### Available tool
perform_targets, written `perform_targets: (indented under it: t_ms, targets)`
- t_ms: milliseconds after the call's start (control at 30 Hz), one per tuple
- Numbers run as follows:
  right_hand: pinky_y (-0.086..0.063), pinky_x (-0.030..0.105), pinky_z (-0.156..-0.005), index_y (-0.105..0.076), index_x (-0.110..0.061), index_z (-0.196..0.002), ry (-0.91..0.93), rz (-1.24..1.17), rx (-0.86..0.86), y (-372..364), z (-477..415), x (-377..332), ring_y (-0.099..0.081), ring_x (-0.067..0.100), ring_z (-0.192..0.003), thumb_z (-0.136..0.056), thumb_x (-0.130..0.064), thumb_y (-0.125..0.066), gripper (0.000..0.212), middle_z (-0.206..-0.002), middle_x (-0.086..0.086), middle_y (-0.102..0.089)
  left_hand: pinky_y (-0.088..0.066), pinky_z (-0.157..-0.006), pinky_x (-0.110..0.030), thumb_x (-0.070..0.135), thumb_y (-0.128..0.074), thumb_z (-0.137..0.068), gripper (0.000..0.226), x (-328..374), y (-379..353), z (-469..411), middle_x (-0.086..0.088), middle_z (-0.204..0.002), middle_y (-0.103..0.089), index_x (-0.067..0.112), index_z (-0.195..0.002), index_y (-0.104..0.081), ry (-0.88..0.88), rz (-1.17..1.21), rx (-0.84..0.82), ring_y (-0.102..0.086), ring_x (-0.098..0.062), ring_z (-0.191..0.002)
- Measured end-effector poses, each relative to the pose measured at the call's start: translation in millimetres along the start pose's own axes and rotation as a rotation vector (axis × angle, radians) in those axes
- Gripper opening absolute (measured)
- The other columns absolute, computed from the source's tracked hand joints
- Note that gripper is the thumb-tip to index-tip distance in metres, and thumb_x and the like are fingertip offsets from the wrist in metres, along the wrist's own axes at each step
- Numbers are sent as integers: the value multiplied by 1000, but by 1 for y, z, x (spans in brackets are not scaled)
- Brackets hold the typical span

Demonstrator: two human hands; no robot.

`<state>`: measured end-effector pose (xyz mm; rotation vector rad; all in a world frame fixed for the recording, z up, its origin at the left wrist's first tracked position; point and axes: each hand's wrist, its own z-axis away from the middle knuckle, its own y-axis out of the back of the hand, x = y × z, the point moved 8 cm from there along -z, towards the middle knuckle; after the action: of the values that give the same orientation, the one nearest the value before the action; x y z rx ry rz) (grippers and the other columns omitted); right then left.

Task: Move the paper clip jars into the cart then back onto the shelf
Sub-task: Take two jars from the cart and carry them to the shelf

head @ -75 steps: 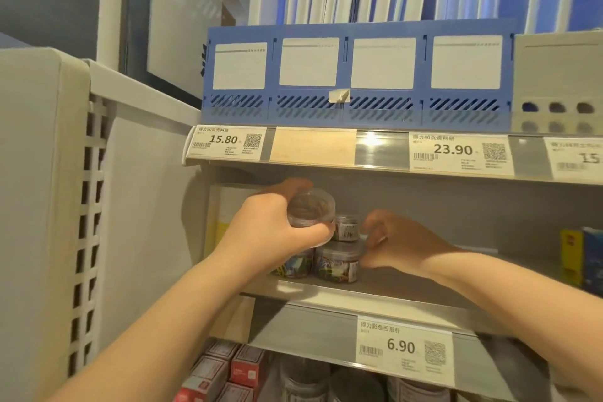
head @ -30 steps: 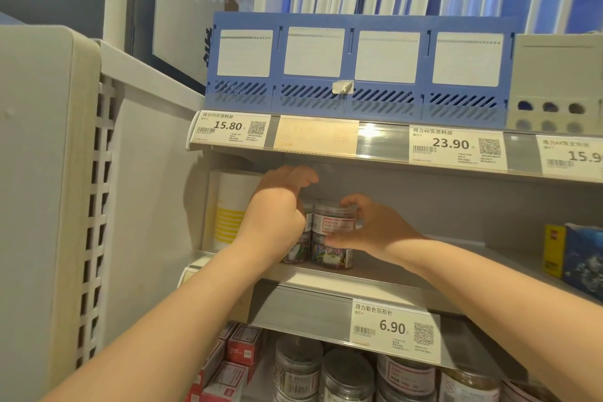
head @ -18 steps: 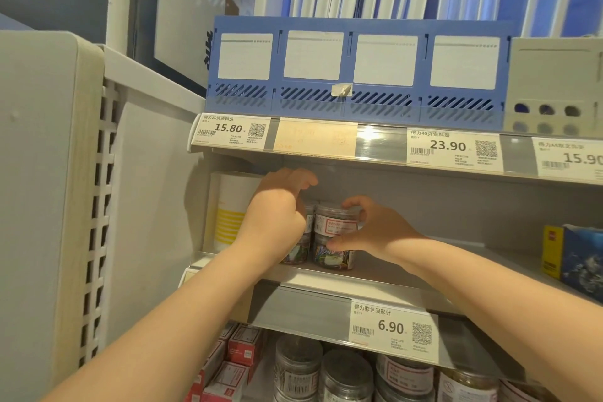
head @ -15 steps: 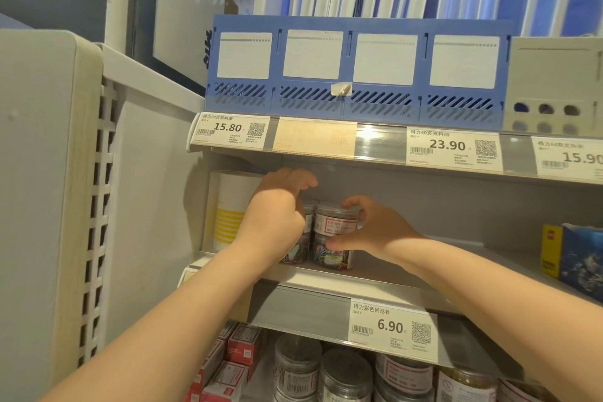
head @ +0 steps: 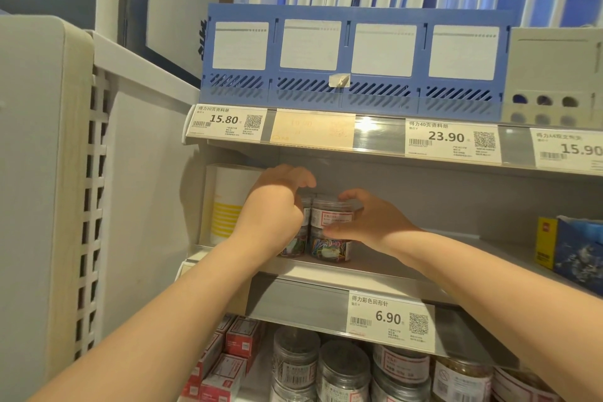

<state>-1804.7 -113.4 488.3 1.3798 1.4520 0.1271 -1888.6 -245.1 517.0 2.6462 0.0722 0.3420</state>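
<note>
Two jars (head: 296, 246) mostly behind left hand (head: 270, 215)

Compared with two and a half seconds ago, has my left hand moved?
Yes. The left hand has gone deeper into the shelf, further past the front edge and toward the back wall.

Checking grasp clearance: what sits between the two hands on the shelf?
Head view: stacked paper clip jars, held by the right hand; left hand covers a second stack.
</note>
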Motion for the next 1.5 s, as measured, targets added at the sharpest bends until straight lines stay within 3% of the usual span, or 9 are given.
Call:
perform_targets:
  t_ms: [267,433,567,667,833,967,1133,1367,1500]
  targets:
    - [-41,21,-81,-42,-26,-130,-10,7,-4,-1,0,2,-56,13,-101,-72,-34,-79,70,-108,-8,-58,-39,-88,-28,-12,-44,-76,44,0,0,0,-8,-111,-61,10,-109,-63,2,20,-12,-52,-26,-106]
    - [-40,24,-82,-32,-27,-139,-47,59,16,4,3,0,-54,19,-111,-67,-42,-80,88,-127,1,-55,-39,-88,-29,-10,-45,-76,44,12,0,0,-9,-114,-60,10,-112,-62,-8,3,-95,-50,-27,-107]
    - [-43,27,-92,-29,-26,-142,-47,118,10,14,12,-6,-51,20,-118,-66,-44,-81,93,-133,-1,-50,-38,-92,-26,-5,-42,-79,45,21,4,2,-4,-118,-61,12,-116,-61,31,-43,-130,-51,-24,-113]
    - [-43,24,-90,-35,-25,-137,-27,156,45,24,22,-10,-53,17,-114,-70,-41,-79,82,-128,-2,-54,-42,-89,-31,0,-43,-83,36,34,8,8,-5,-110,-64,12,-111,-63,10,-41,-138,-55,-23,-106]
    - [-45,26,-84,-54,-26,-118,63,236,118,49,66,-19,-58,14,-102,-82,-38,-67,40,-108,-7,-60,-45,-83,-36,6,-47,-84,26,78,16,28,-5,-103,-66,14,-103,-63,-68,-23,-127,-57,-25,-98]
    - [-48,28,-84,-62,-28,-98,92,251,185,73,129,-32,-59,12,-97,-80,-31,-68,19,-100,-7,-65,-45,-81,-36,12,-49,-84,23,126,20,54,-3,-100,-66,15,-102,-62,-125,16,-183,-57,-24,-95]
    - [-44,27,-75,-62,-26,-87,40,406,218,103,234,-49,-58,12,-90,-82,-29,-65,8,-90,-6,-63,-45,-73,-34,19,-51,-86,18,207,35,96,1,-91,-64,19,-100,-60,-247,123,-260,-57,-21,-85]
    - [-40,27,-65,-55,-29,-69,-210,446,363,141,416,-50,-54,9,-72,-80,-26,-63,13,-71,-10,-59,-42,-74,-36,22,-49,-90,15,333,68,202,-3,-93,-66,16,-100,-59,-429,389,-359,-57,-24,-89]
    - [-48,32,-73,-64,-22,-91,-381,547,363,168,526,-53,-57,12,-82,-85,-30,-59,11,-82,-9,-60,-43,-72,-35,22,-50,-89,14,412,87,265,0,-91,-67,19,-99,-60,-484,568,-419,-59,-20,-85]
